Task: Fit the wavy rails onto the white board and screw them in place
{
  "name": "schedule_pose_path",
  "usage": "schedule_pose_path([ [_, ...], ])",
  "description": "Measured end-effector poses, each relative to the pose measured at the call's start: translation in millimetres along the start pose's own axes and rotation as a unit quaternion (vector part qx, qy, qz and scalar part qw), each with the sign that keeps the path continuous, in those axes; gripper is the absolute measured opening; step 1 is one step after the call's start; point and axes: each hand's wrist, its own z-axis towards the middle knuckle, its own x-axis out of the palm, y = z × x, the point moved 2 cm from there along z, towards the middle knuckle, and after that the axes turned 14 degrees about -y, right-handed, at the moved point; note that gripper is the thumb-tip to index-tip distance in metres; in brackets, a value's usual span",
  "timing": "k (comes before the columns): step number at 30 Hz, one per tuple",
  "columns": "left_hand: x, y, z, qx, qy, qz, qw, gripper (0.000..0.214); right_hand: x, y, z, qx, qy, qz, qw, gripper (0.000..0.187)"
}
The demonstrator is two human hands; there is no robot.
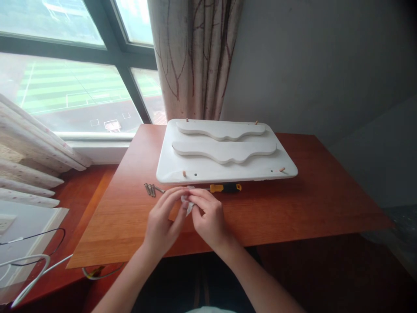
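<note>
My left hand [165,217] and my right hand [210,217] meet above the front of the wooden table, fingertips pinched on a small crumpled white piece [189,206] that looks like tissue or thin plastic. Just beyond my fingers lies a screwdriver [225,188] with a yellow and black handle, its shaft partly hidden by my right hand. Several metal screws [150,189] lie to the left, near my left fingertips. Behind them rests a white board [224,171] with wooden dowels standing in its corners. Two wavy-edged white panels [224,151] lie on top of it.
The brown table [293,213] stands against a grey wall, with a patterned curtain [195,61] behind it. A window is at the left. White and black cables [42,265] hang near the table's left front corner.
</note>
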Motion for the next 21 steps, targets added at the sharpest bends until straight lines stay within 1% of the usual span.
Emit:
schedule_pose_path([
  [2, 10.3, 1, -13, -0.047, 0.021, -0.021, 0.998, 0.035, -3, -1, -2, 0.048, -0.01, 0.013, 0.999, 0.037],
  [4, 17.8, 5, -22, -0.101, 0.026, -0.032, 0.994, 0.044, -6, -1, -5, 0.085, -0.017, 0.037, 0.996, 0.036],
  [7, 23.8, 9, -25, -0.147, 0.033, -0.021, 0.988, 0.05, -11, -2, -8, 0.11, -0.013, 0.062, 0.992, 0.033],
  [9, 25.8, 10, -23, -0.165, 0.045, -0.019, 0.985, 0.051, -14, -3, -9, 0.107, -0.01, 0.059, 0.992, 0.03],
  [11, 27.7, 12, -20, -0.193, 0.058, -0.037, 0.979, 0.051, -16, -4, -9, 0.091, -0.008, 0.046, 0.995, 0.028],
  [13, 29.2, 15, -19, -0.224, 0.057, -0.063, 0.971, 0.05, -17, -7, -10, 0.058, -0.003, 0.029, 0.998, 0.03],
  [16, 30.2, 18, -17, -0.267, 0.039, -0.102, 0.958, 0.047, -18, -11, -14, -0.008, 0.003, -0.009, 1.0, 0.037],
  [18, 30.0, 19, -17, -0.292, 0.025, -0.123, 0.948, 0.044, -19, -12, -18, -0.054, 0.019, -0.035, 0.998, 0.04],
  [21, 28.9, 20, -16, -0.339, 0.002, -0.152, 0.928, 0.046, -20, -12, -23, -0.088, 0.048, -0.053, 0.994, 0.043],
])
